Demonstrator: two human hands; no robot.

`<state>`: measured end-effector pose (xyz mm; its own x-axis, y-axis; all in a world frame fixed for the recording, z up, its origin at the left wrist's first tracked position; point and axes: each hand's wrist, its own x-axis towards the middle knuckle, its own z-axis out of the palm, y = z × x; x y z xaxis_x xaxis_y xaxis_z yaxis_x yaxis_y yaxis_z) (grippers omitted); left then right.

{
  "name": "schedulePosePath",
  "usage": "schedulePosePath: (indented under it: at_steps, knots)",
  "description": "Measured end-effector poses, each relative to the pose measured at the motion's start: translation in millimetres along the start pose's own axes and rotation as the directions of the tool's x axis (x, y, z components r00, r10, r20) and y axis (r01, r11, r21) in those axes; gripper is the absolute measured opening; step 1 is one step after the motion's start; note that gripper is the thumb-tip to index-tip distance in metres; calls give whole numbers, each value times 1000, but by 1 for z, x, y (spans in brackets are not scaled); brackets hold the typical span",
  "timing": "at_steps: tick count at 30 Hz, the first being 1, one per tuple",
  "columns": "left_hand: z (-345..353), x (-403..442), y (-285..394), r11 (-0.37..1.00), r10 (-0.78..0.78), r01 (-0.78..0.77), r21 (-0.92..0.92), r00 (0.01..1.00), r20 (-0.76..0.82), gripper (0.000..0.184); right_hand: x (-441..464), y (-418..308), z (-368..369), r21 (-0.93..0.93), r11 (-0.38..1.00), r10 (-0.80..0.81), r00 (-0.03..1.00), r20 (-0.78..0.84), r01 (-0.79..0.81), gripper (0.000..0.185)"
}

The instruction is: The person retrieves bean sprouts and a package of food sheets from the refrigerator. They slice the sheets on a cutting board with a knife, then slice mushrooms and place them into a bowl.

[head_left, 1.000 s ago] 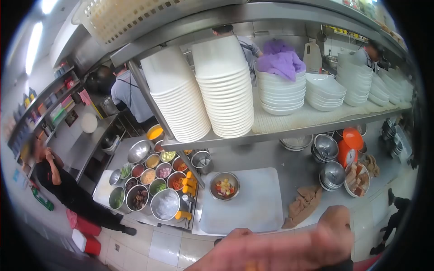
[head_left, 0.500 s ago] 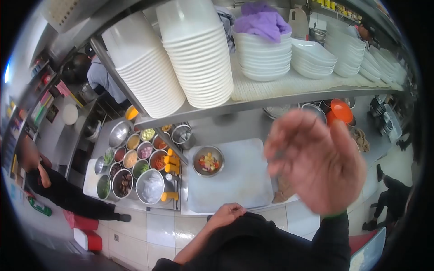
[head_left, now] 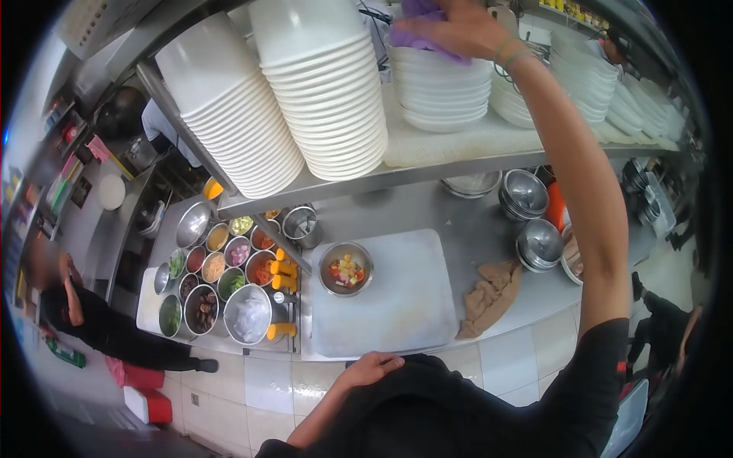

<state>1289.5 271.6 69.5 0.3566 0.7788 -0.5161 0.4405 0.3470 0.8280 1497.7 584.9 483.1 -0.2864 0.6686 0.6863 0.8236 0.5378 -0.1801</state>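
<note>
My right hand (head_left: 458, 30) reaches up to the shelf and touches a purple cloth (head_left: 420, 9) on top of a stack of white dishes (head_left: 443, 95). Its thumb is stretched out over the cloth; the other fingers are partly cut off by the frame's top edge. Close to my waist, my left hand (head_left: 374, 368) lies against my dark clothing with its fingers curled together, and nothing shows in them. On the white cutting board (head_left: 389, 320) sits a metal bowl (head_left: 327, 281) of cut yellow, red and pale pieces.
Tall stacks of white bowls (head_left: 324, 99) stand on the shelf (head_left: 305, 188). Several metal tubs of cut ingredients (head_left: 248, 314) are at left, beside yellow-capped bottles (head_left: 284, 281). A brown cloth (head_left: 489, 299) and metal bowls (head_left: 540, 244) lie at right. Other people stand at both sides.
My right hand has gone from in front of the counter up and away onto the purple cloth. The brown cloth and metal bowls behind it now show. My left hand stays near my waist.
</note>
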Motion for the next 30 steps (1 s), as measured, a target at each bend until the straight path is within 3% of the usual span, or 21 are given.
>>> schedulePosePath:
  at_steps: [1,3,4,7,10,11,12,14,16,17,18,20,30]
  knots:
    - [-3,-1,-3,1000,8,-8,-28,1000,16,33,16,10,14,8,1000,-8,1000,0,8,69]
    - [-3,-10,-9,996,61,-60,-59,998,13,32,31,35,44,-183,981,-35,987,157,64,65]
    - [-6,-12,-9,989,132,-131,-72,991,12,30,30,39,48,-174,982,-48,984,173,79,65]
    - [-20,-23,3,990,87,-81,-116,995,46,26,30,38,44,-193,980,-13,990,142,40,62]
    - [-47,-43,47,909,283,-278,-310,959,-30,13,28,33,32,-31,997,78,980,183,-74,63]
    - [-60,-55,69,831,410,-412,-375,908,-90,17,28,37,36,-107,994,26,996,86,-17,56]
    - [-72,-69,93,730,522,-536,-424,838,-160,24,28,41,40,-183,983,-35,999,-12,32,49]
    - [-90,-102,147,432,741,-757,-489,608,-287,49,30,48,41,-153,988,-14,1000,-14,12,52]
    - [-100,-129,177,254,851,-845,-471,427,-306,82,29,51,41,-122,992,-43,999,-29,39,50]
    - [-102,-139,204,66,945,-889,-454,202,-258,74,26,51,43,-102,994,-41,999,-36,37,48]
    - [-101,-150,221,-36,966,-890,-454,84,-243,67,24,49,44,-96,994,-57,998,-33,54,48]
    - [-103,-174,255,86,976,-831,-549,181,-123,54,17,47,44,-42,999,-20,997,-81,17,47]
    - [-120,-204,234,231,917,-829,-510,361,-171,49,1,44,51,43,999,-19,988,-155,26,47]
